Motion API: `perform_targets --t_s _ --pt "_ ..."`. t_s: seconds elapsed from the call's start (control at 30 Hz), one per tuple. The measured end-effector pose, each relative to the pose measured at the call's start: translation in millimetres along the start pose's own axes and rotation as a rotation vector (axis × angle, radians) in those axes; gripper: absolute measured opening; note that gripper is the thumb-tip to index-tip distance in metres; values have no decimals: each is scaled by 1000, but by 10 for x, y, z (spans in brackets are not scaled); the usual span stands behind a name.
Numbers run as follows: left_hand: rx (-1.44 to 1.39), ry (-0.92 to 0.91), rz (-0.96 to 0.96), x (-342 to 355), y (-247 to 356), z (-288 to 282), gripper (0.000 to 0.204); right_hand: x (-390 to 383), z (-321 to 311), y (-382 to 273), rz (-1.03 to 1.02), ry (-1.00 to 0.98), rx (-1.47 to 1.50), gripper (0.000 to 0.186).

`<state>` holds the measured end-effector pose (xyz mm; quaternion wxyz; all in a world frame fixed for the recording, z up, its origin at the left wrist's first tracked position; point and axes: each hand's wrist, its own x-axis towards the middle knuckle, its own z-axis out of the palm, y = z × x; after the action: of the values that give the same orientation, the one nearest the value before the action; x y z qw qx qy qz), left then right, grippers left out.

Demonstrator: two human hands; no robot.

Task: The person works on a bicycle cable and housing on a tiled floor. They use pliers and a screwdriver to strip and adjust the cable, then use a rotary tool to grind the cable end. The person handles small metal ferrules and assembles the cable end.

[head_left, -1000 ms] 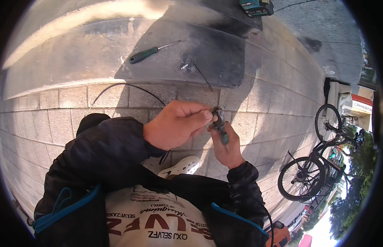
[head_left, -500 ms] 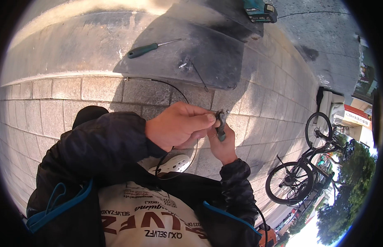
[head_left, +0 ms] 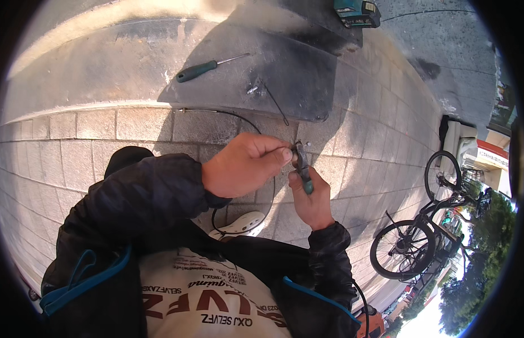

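My right hand (head_left: 311, 198) is wrapped round a pair of pliers (head_left: 301, 160) with green handles, jaws pointing away from me. Beside the jaws, my left hand (head_left: 248, 165) is closed in a pinch, thumb against the fingers. A thin black cable (head_left: 231, 114) runs behind that hand, loops down past my shoe and rises again under the left wrist. The pinched part is mostly hidden by my fingers. The cable's metal-tipped far end (head_left: 186, 110) lies against the foot of the ledge. A small pale bit (head_left: 308, 143) shows just beyond the pliers.
On the dark stone ledge (head_left: 217, 90) lie a green-handled screwdriver (head_left: 197, 71), a small metal piece (head_left: 252, 89) and a thin dark rod (head_left: 275, 102). A teal power tool (head_left: 356, 12) rests at the far right. Bicycles (head_left: 405, 248) stand on the paving to the right.
The pliers have tilted more upright and show more of their length, with my right hand slightly lower and farther right. My left hand keeps its pinch. The whole view has shifted slightly.
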<state>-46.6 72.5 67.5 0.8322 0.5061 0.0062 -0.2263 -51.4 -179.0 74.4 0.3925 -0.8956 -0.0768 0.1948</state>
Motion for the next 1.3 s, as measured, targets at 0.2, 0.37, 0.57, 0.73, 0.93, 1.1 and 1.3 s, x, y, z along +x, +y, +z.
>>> perform_targets --t_s 0.2,0.37,0.57,0.73,0.93,1.1,1.3 --pt "435 132 205 -54 -6 70 22 -114 -99 -223 124 -83 -68 39" --pt "584 222 212 -99 5 111 23 -231 -15 -227 200 -70 96 36" --pt "629 231 211 -113 6 99 24 -206 -25 -295 208 -76 57 33" --pt "628 219 209 -114 25 100 24 -204 17 -224 249 -76 143 26" --pt "571 176 201 -133 76 103 24 -214 83 -216 183 13 96 24" --pt "152 29 -131 -45 108 -41 25 -139 -4 -150 128 -7 67 25" --pt "672 204 230 -12 -181 -38 23 -202 -96 -193 139 -97 -11 26"
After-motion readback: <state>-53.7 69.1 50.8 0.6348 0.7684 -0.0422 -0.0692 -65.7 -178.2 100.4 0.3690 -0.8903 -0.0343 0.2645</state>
